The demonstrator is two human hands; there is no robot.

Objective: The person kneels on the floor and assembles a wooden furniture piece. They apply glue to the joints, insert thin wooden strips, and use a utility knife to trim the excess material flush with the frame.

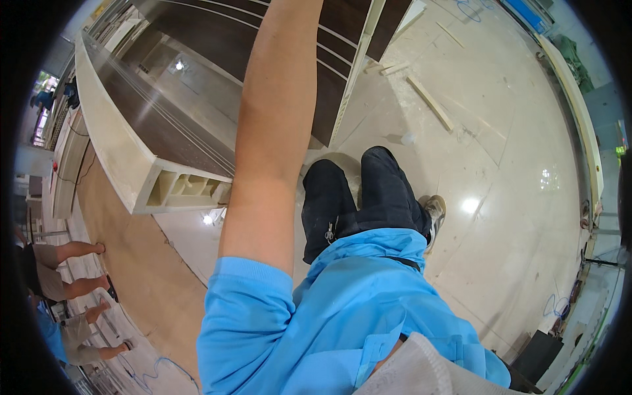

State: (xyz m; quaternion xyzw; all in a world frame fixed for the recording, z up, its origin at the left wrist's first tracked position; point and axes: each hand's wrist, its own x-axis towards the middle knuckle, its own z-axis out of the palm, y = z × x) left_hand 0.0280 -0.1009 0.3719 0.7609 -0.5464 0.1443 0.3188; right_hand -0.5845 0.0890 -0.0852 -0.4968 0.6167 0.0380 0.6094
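The wearer's left arm (273,125), bare below a short blue sleeve (243,322), extends past the upper edge, where its hand lies beyond view; the right hand is also outside the picture, so the state of either grip cannot be told. Behind the arm at upper centre is a dark brown panel with pale stripes (214,39), and to its left a cream-edged hollow-core panel (118,131). A wooden strip (429,103) lies on the glossy floor (520,131) at right.
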